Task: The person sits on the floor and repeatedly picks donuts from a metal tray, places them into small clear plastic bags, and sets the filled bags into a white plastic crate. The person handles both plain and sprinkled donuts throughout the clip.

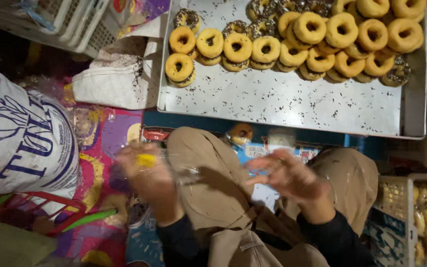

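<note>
Fingers (268, 165) of right hand (287, 178) spread wide, holding nothing, above a tan-trousered knee. Left hand (144, 170), blurred, closed around a clear plastic bag (174, 173) with a yellow spot. Beyond the knees, one doughnut (240, 133) on a blue box (292, 148). Farther off, metal tray (292, 104) with rows of doughnuts (317, 37), scattered chocolate sprinkles.

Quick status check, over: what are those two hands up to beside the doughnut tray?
Left hand gripping a clear plastic bag, something yellow inside. Right hand open, fingers spread, empty. Doughnuts heaped on metal tray ahead. Nothing between hands and tray.
</note>
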